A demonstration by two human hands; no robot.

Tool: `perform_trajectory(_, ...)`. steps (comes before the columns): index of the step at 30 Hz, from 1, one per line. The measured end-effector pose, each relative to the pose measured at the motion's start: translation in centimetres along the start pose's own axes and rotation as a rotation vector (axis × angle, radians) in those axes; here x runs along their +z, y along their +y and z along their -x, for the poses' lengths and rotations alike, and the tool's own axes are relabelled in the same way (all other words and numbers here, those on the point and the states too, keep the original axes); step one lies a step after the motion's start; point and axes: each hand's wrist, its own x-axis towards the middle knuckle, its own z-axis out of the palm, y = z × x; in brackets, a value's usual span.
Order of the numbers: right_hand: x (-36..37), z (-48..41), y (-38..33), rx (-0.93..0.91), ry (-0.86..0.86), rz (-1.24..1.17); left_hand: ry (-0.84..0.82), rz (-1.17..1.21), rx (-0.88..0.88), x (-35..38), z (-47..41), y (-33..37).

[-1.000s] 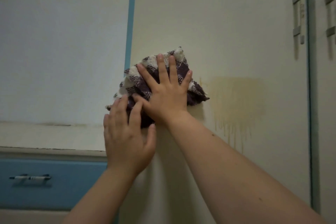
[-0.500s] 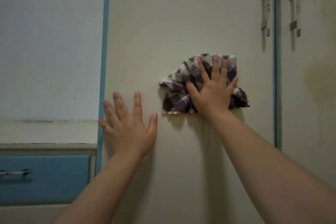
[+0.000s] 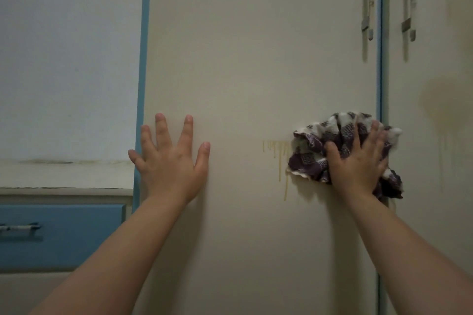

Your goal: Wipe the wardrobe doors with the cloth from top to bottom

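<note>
A cream wardrobe door (image 3: 256, 59) fills the middle of the view. My right hand (image 3: 358, 161) presses a crumpled purple-and-white cloth (image 3: 314, 153) flat against the door near its right edge, fingers spread. My left hand (image 3: 169, 161) lies flat on the same door near its left edge, fingers spread, holding nothing. Yellowish drip marks (image 3: 280, 158) run down the door just left of the cloth. A second door (image 3: 435, 186) to the right carries a faint brownish stain (image 3: 440, 110).
Two metal handles (image 3: 367, 5) (image 3: 407, 5) flank the blue strip (image 3: 379, 59) between the doors. Left of the wardrobe are a pale wall (image 3: 69, 59), a ledge (image 3: 64, 174) and a blue drawer (image 3: 61, 235) with a handle (image 3: 18, 227).
My right hand has slid the cloth rightward across the door, from beside the left edge to the right edge. My left hand left the cloth and rests flat on the door.
</note>
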Motion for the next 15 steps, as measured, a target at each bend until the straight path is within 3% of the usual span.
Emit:
perform_trajectory(6, 1.0, 1.8, -1.1, 0.037, -0.003, -0.011, -0.004, 0.109, 0.024, -0.2, 0.3, -1.0)
perform_trajectory(15, 4.4, 7.2, -10.3, -0.411, 0.049, -0.009, 0.032, 0.262, -0.022, -0.3, 3.5, -3.1)
